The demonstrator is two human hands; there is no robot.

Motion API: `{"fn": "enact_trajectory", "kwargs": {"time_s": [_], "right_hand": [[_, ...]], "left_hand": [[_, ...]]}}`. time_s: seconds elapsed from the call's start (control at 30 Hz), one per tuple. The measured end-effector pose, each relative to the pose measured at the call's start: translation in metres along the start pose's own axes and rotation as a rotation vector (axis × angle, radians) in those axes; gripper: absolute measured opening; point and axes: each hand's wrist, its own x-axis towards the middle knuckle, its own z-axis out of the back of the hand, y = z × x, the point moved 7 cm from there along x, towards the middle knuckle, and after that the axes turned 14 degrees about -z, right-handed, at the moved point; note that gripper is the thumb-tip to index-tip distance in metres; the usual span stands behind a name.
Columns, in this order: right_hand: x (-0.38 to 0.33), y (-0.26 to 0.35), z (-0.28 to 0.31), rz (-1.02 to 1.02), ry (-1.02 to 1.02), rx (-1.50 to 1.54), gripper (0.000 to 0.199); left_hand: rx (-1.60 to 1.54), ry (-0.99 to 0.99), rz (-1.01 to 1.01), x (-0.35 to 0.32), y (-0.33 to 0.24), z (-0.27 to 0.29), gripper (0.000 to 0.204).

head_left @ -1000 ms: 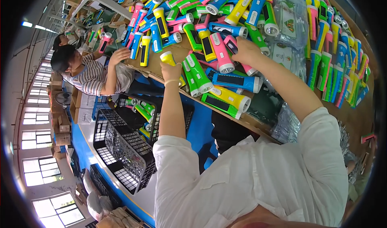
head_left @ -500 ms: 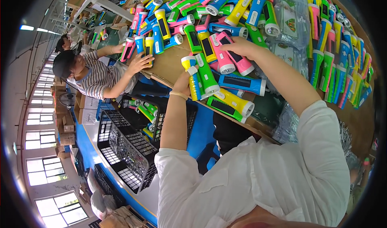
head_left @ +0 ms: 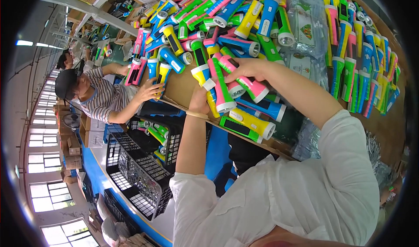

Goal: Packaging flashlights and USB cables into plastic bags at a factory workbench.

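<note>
My left hand [head_left: 199, 101] is closed around a yellow-and-blue flashlight [head_left: 211, 97], its wide end up and a small white piece by the thumb. Right beside it leans a pink-and-green flashlight [head_left: 221, 89], lens end toward me; I cannot tell which hand supports it. My right hand [head_left: 251, 69] grips a pink flashlight [head_left: 252, 88] from above, fingers over its dark panel. Below my hands lie a blue flashlight [head_left: 264, 108], a yellow one [head_left: 252, 122] and a green one with a dark panel [head_left: 240, 129], near the table edge.
A heap of coloured flashlights [head_left: 227, 11] covers the far table. Stacked clear plastic packs [head_left: 305, 26] stand at its right, with rows of flashlights [head_left: 362, 59] beyond. At left a co-worker [head_left: 102, 94] holds flashlights. Black crates [head_left: 139, 172] stand on the floor.
My right hand has moved left with the pink flashlight, closer to my left hand. A pink-and-green flashlight now shows beside the yellow-and-blue one. The co-worker's near hand has shifted a yellow flashlight.
</note>
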Motion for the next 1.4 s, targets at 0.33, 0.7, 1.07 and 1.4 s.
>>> {"fn": "enact_trajectory", "kwargs": {"time_s": [0.33, 0.7, 1.07, 1.4], "right_hand": [[-0.064, 0.08, 0.043, 0.253, -0.063, 0.165, 0.09], [-0.082, 0.201, 0.252, 0.372, -0.767, -0.187, 0.082], [-0.025, 0.189, 0.349, 0.341, -0.778, -0.182, 0.054], [-0.097, 0.18, 0.257, 0.49, -1.259, -1.067, 0.061]], "left_hand": [[0.097, 0.236, -0.337, 0.064, -0.08, -0.111, 0.06], [0.351, 0.005, -0.751, 0.308, -0.063, -0.2, 0.079], [0.967, -0.215, -1.159, 0.292, -0.076, -0.176, 0.049], [1.205, -0.473, -1.109, 0.128, -0.16, 0.017, 0.039]]}}
